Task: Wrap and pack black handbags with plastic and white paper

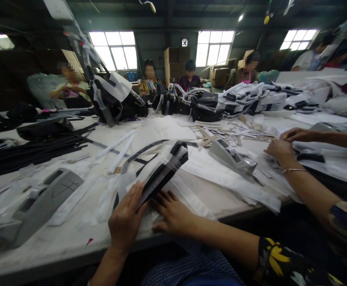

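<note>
A black bag, partly covered in translucent white wrapping, stands tilted at the table's front edge. My left hand is closed round its near left end, thumb on the near side and fingers over the top. A curved dark strap arches behind the bag. My right hand lies low against the bag's near side, fingers stretched out and a little apart; its fingertips are partly hidden at the bag's lower edge. White wrapping strips lie under and beside this hand.
Grey tape dispensers stand left and right. At right, a co-worker's hands work on another bag. Wrapped bags are heaped at the back, black straps lie at left, and paper scraps are scattered about. Several people sit opposite.
</note>
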{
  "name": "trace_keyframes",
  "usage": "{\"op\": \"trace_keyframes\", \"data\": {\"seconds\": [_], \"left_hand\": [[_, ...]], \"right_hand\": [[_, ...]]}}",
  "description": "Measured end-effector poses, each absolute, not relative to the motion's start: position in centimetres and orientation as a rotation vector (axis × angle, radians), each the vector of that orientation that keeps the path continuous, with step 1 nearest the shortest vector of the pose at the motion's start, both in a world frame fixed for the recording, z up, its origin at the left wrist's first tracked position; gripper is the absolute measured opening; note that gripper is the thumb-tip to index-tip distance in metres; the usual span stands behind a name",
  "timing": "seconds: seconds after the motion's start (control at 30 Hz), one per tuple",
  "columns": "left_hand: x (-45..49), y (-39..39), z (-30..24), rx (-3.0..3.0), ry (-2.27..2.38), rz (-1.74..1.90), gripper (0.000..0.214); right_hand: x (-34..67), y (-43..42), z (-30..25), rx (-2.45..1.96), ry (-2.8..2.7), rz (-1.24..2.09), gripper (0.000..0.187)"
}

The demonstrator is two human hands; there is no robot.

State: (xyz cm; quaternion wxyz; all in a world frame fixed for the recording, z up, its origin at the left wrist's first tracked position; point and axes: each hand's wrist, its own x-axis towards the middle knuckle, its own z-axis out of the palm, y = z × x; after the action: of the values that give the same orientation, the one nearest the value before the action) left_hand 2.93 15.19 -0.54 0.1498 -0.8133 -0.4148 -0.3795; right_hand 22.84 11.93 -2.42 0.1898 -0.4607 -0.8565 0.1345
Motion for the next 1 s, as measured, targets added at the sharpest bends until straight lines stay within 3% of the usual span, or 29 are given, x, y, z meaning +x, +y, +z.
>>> {"op": "trace_keyframes", "data": {"seconds": [0.1,0.33,0.5,0.63,0.77,1.0], "left_hand": [[3.3,14.6,-0.8,-2.328,-1.053,-1.054,0.057],[3.8,12.6,-2.4,-2.359,-0.784,-1.019,0.043],[3.7,12.3,-2.3,-2.398,-0.640,-1.031,0.043],[3.6,12.0,-2.0,-2.412,-0.647,-1.029,0.042],[3.6,11.7,-2.1,-2.394,-0.696,-1.015,0.046],[3.5,12.0,-2.4,-2.422,-0.702,-0.980,0.047]], "right_hand": [[22.7,11.8,-2.2,-1.140,-2.384,0.325,0.073],[25.4,9.5,3.2,-0.760,-2.182,0.352,0.025],[26.4,17.2,7.1,-1.416,-1.989,0.398,0.018],[25.0,25.2,6.1,-1.804,-2.123,0.540,0.027],[22.1,29.4,3.6,-2.024,-2.068,0.588,0.042],[20.8,31.3,1.4,-1.922,-1.774,0.934,0.021]]}}
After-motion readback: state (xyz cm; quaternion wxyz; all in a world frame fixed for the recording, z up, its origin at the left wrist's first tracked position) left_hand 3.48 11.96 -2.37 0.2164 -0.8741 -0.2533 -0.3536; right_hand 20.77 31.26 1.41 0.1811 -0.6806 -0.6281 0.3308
